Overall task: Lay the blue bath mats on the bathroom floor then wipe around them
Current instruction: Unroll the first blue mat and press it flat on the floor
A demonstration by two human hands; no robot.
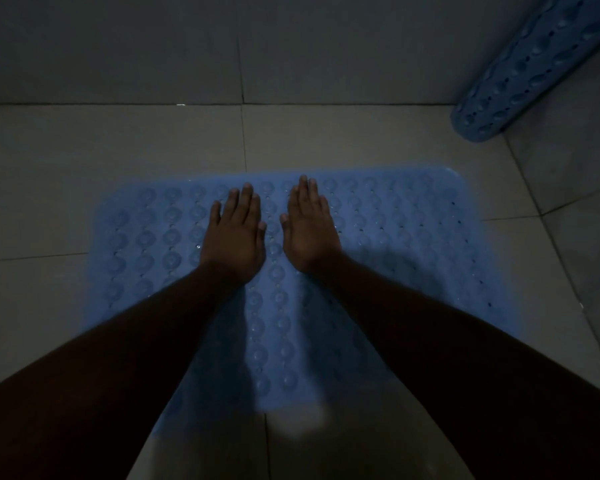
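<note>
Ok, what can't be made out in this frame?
Head view:
Second mat: its upper end, cut off by the frame's top-right edge.
Laid mat: near edge, hidden by both forearms and shadow.
Left hand, right hand: flat on the mat; pressing force unreadable.
Floor: dirt or wetness, lost in dim light.

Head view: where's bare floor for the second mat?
Widest bare tile floor lies left of the laid bath mat; a strip runs between its far edge and the wall. Right corner is crowded by the propped bath mat. The left hand and right hand press the mat's middle.
</note>
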